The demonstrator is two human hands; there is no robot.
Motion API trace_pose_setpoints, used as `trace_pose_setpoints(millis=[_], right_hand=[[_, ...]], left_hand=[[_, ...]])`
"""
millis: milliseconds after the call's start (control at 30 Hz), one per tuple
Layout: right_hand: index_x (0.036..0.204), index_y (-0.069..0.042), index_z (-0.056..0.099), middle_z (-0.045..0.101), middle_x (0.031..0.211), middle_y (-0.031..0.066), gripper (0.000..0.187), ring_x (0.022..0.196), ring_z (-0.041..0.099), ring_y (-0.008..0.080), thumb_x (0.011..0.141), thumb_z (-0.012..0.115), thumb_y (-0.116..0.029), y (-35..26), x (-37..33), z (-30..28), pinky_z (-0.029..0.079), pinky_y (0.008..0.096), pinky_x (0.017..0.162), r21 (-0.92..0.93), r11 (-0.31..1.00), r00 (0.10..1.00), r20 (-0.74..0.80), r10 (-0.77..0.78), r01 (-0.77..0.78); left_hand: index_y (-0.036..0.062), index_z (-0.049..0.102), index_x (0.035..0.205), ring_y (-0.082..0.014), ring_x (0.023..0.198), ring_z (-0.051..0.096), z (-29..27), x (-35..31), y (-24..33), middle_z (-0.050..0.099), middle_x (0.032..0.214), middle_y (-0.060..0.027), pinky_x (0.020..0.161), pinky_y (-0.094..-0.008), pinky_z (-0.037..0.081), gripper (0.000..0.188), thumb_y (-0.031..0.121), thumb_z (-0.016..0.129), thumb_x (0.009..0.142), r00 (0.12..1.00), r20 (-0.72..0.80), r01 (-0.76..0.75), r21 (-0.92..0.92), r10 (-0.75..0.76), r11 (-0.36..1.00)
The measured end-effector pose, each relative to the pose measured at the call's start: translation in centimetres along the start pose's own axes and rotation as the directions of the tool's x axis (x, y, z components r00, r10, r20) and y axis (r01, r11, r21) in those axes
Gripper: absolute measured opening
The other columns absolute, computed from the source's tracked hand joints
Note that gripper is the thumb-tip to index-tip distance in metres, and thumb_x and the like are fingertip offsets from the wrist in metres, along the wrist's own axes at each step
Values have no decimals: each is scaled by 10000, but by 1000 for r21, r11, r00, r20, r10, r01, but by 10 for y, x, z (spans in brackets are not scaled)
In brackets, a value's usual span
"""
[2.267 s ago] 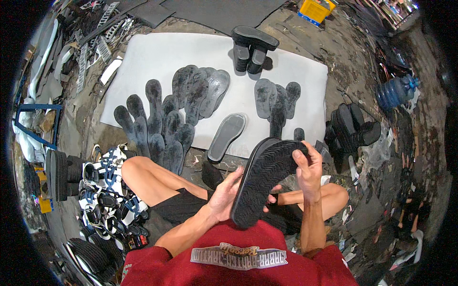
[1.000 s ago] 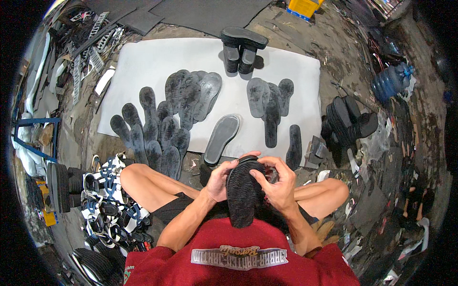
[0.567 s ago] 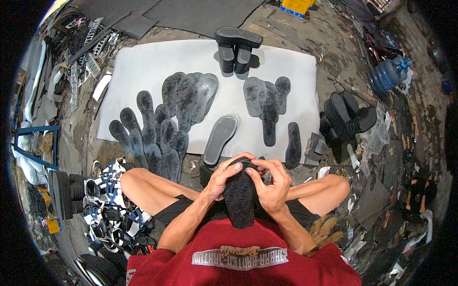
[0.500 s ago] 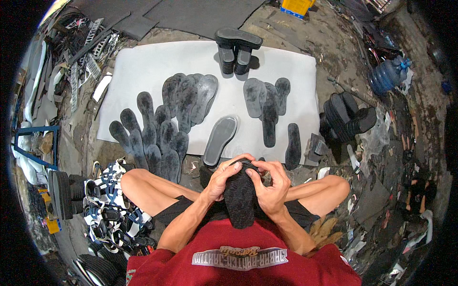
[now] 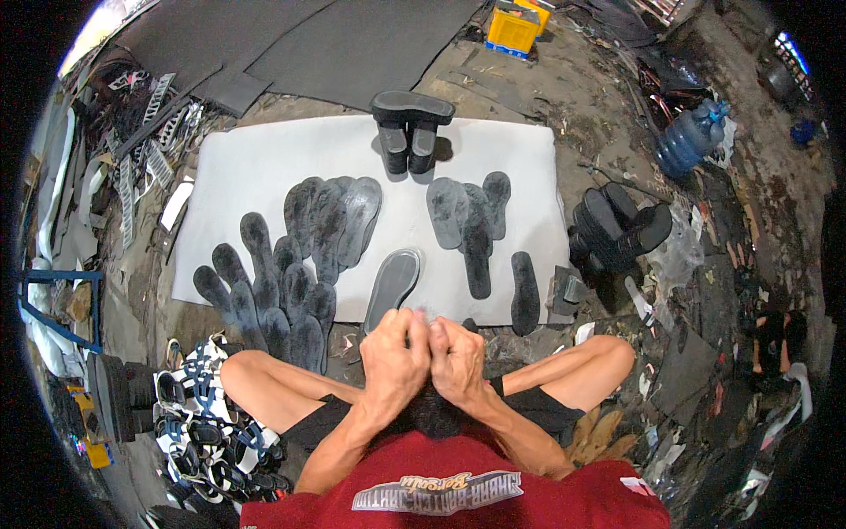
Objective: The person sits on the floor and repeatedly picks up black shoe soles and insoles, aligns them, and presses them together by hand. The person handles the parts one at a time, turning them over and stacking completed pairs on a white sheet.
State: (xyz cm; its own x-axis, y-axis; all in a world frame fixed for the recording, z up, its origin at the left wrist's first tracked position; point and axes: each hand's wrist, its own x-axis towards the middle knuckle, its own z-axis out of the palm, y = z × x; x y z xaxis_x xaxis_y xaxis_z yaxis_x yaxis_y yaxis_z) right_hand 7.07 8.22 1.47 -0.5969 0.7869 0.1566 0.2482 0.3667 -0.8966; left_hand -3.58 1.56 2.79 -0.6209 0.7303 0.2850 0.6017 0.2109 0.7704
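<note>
My left hand [image 5: 397, 357] and my right hand [image 5: 458, 361] are closed side by side above my lap, fingers curled and thumbs nearly touching. Between my wrists shows part of a dark, fuzzy shoe sole [image 5: 432, 416]. Its far end runs up into my grip, where my fingers hide it. Just beyond my left knuckles, a grey sole with a paler rim [image 5: 392, 284] lies on the white sheet [image 5: 511, 145].
Dark insoles overlap on the sheet at left [image 5: 326, 225] and right [image 5: 476, 238]. Stacked soles [image 5: 411, 108] stand at its far edge. Strapped sandal uppers [image 5: 207, 432] are heaped by my left knee. A black pile [image 5: 617, 225] and blue water bottle [image 5: 692, 141] sit right.
Both hands have drawn together and curled into fists over the sole's far end; before, fingertips pinched its rim. The whole view has shifted, with the sheet lower in the picture.
</note>
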Motion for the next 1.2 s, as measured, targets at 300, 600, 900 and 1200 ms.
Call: trace_pose_setpoints(millis=[300,600,900,1200], right_hand=[[860,19,592,573,791,226,413,731,590,450,1139,531,-281,5,39,10,451,525,662,-83,992,991,-84,-102,95],[873,24,614,564,725,220,462,672,563,510,1163,461,-302,31,35,21,464,535,644,18,986,980,-114,-163,166],[834,51,576,563,722,271,539,661,572,496,1174,389,-323,47,27,20,437,535,624,-6,1000,980,-200,-24,23],[872,161,626,560,710,371,746,721,635,526,1177,292,-432,68,42,16,485,544,719,12,989,954,-262,143,-145]], left_hand=[[-46,498,776,-388,578,476,22,19,-16,476,684,-224,596,-486,396,463,217,483,1156,992,-55,91,-308,-113,947],[-53,527,743,-163,591,420,39,19,-43,473,642,-145,554,-406,370,520,243,504,1170,937,-123,278,-307,-328,910],[-57,534,757,-321,581,461,58,2,-54,500,630,-205,607,-478,379,597,313,364,1194,931,-231,239,-197,-282,951],[-62,585,926,-337,899,576,61,-1,-32,639,969,-251,894,-432,469,610,384,278,1206,896,-255,264,-355,-365,897]])
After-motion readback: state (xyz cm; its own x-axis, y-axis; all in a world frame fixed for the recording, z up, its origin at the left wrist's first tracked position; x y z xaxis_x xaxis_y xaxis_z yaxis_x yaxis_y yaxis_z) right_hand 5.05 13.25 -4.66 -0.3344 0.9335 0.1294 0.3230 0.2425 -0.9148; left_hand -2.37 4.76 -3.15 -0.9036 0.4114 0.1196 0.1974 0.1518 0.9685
